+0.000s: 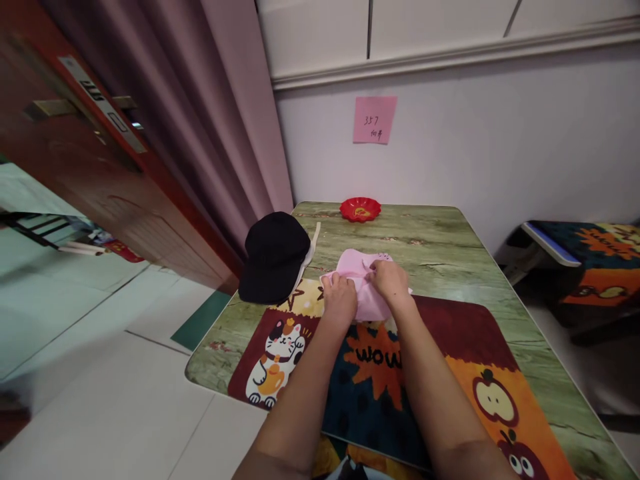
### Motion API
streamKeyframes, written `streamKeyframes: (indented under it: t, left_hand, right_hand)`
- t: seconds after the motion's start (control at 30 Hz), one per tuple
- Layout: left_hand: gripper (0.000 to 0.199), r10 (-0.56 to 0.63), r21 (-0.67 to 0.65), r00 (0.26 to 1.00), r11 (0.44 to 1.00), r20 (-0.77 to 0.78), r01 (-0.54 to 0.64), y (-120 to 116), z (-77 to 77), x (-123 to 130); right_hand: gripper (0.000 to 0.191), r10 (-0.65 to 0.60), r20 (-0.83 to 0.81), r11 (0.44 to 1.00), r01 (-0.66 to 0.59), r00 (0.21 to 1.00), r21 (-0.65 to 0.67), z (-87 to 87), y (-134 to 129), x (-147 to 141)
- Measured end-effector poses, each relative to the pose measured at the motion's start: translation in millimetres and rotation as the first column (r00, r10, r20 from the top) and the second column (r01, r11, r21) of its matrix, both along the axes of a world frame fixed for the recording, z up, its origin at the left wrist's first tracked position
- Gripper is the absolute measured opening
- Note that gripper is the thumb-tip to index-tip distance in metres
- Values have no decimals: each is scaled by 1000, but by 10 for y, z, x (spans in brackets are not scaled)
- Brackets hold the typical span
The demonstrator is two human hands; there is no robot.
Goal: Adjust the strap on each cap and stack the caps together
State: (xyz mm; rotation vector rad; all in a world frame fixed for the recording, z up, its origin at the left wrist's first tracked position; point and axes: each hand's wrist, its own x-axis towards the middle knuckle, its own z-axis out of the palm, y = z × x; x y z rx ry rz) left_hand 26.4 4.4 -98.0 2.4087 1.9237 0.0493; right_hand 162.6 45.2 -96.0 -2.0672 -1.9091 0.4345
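Observation:
A soft pink cloth item (376, 308) with small dark marks on its far edge lies at the middle of the table, partly over a patterned mat. It may be a child's cap, but its folded shape does not show this clearly. My left hand (341, 299) holds its near left side with bent fingers. On the right, my right hand (389, 277) pinches the fabric close to its middle, thumb and fingertips together. Both hands cover part of the cloth. A black cap (275, 253) sits to the left, with something whitish showing under its right side.
A red scalloped dish (360, 209) stands at the table's far edge. The printed mat (365, 413) lies under my forearms on the green wood-look table (430, 240). A wall with a pink note (375, 120) rises behind; a curtain (240, 120) and wooden door (125, 187) stand left.

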Motion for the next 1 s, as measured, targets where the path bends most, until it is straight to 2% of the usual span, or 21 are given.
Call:
streamKeyframes:
  t: [0.13,0.23,0.3,0.33,0.4,0.43,0.47,0.57,0.6,0.67,0.77,0.9,1.0]
  left_hand:
    - [26,54,33,999,998,0,-54,15,35,37]
    - [17,81,102,990,991,112,-92,46,153,-31]
    - [17,84,171,958,976,275,-134,71,269,-115]
    - [17,74,207,922,965,380,-163,81,331,-159]
    - [14,40,234,792,945,610,-228,91,452,-232]
    - [11,23,211,694,945,720,-251,89,504,-256]
    - [10,13,165,575,952,818,-257,82,548,-269]
    - [14,50,-19,208,989,977,-148,34,631,-256]
    - [16,74,-61,122,993,990,-103,14,646,-242]
    - [19,109,-108,21,993,994,-47,-25,667,-214]
    - [20,95,-95,-11,995,995,-16,-61,684,-186]
    - [20,38,-38,16,999,999,-2,-71,676,-151]
    - [18,-2,5,58,998,998,-55,-82,653,-117]
  right_hand:
    - [20,52,-153,997,-44,987,56,48,22,165]
    - [20,96,-261,991,-69,961,111,95,8,291]
    - [17,134,-450,987,-77,883,144,146,-17,357]
    - [16,160,-585,984,-80,795,160,184,-37,382]
    - [18,208,-812,978,-86,546,192,283,-95,415]
    - [21,223,-870,975,-86,439,207,343,-132,423]
    - [24,233,-894,972,-86,383,217,406,-172,427]
    - [30,245,-903,970,-86,353,229,574,-286,414]
    - [32,249,-902,968,-90,353,232,613,-316,402]
    - [35,265,-899,964,-106,349,243,657,-358,367]
    - [38,288,-893,957,-140,347,254,661,-380,287]
    - [36,324,-877,943,-196,356,269,636,-382,169]
    - [33,344,-858,936,-208,382,283,626,-386,112]
